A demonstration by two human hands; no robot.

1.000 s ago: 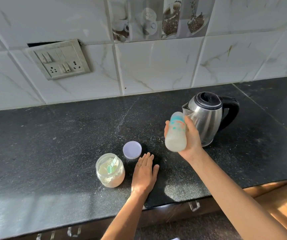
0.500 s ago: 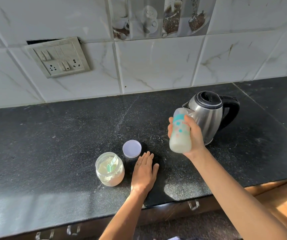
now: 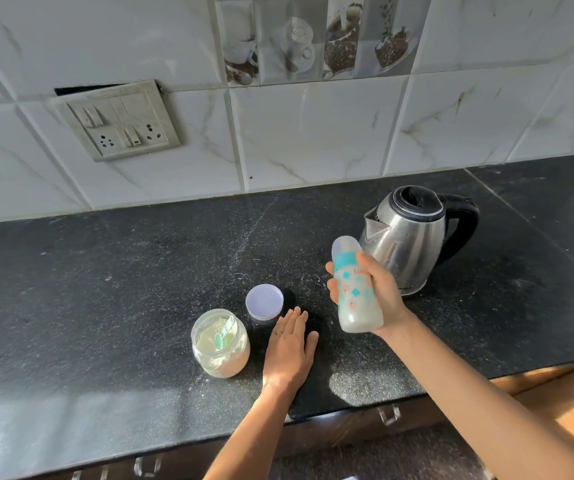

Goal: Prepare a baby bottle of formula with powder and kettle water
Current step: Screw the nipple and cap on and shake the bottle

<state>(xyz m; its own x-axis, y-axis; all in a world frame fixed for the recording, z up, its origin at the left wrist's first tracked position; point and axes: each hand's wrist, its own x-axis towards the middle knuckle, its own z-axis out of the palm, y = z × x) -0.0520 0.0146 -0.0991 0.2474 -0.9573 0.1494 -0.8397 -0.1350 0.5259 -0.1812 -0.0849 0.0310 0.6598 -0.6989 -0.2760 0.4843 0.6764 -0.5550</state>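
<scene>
My right hand [image 3: 384, 296] grips a capped baby bottle [image 3: 356, 292] with a teal collar and milky liquid, held nearly upright above the black counter [image 3: 105, 306]. Just behind it stands a steel kettle [image 3: 408, 237] with a black lid and handle. My left hand [image 3: 289, 348] lies flat on the counter, fingers together, holding nothing. To its left is an open glass jar of formula powder [image 3: 220, 342] with a green scoop inside. The jar's lilac lid [image 3: 264, 302] rests on the counter behind my left hand.
A white tiled wall with a switch and socket plate [image 3: 119, 121] rises behind the counter. The counter's front edge runs below my wrists, with drawer handles [image 3: 389, 414] under it. A wooden floor shows at the bottom right.
My right hand has swung the bottle from tilted to nearly upright and shifted it slightly right. My left hand, the jar, lid and kettle stay put.
</scene>
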